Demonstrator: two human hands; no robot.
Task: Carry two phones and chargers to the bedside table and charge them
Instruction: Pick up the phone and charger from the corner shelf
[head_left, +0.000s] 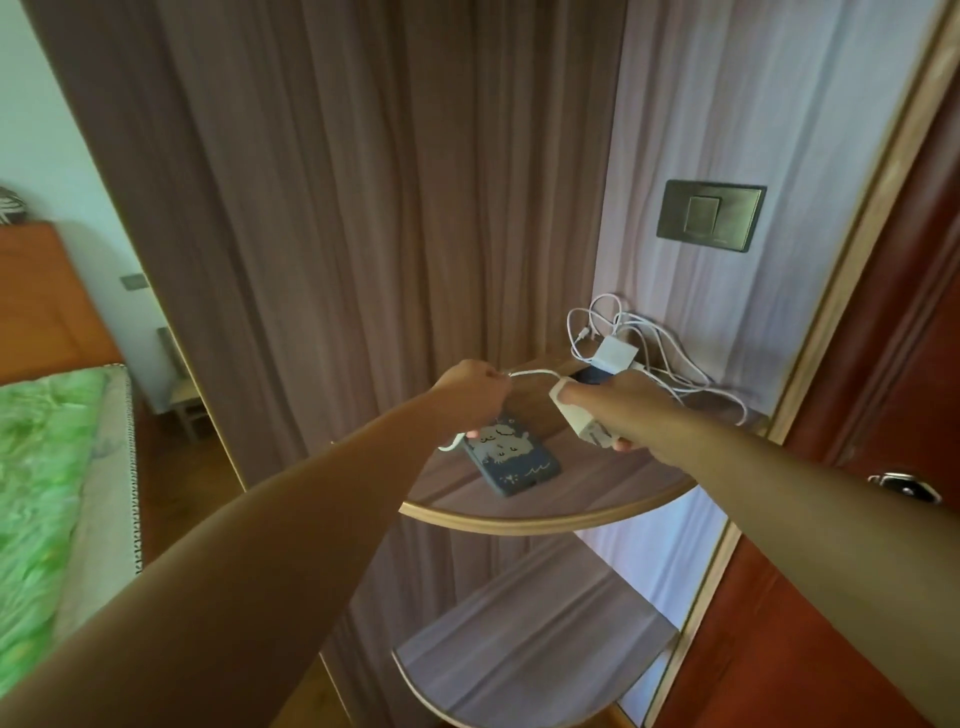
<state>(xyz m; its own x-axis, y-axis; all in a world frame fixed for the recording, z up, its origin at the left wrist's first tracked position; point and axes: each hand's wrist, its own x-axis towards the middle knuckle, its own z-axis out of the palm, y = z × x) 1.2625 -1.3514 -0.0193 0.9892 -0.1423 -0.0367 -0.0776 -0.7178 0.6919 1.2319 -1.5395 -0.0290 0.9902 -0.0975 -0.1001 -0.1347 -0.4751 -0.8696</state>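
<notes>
While both arms reach over the rounded shelf (550, 519), the left hand (470, 389) pinches a white cable (530, 373) between clenched fingers (493, 387), and the right hand (628, 410) grasps a white charger block (574, 415). Just below the left fingers, a blue-cased phone (511, 454) lies flat on the shelf. Beyond the right fingers sit a second charger (615, 356), loose cable coils (670, 358) and a dark phone (592, 375), partly hidden.
</notes>
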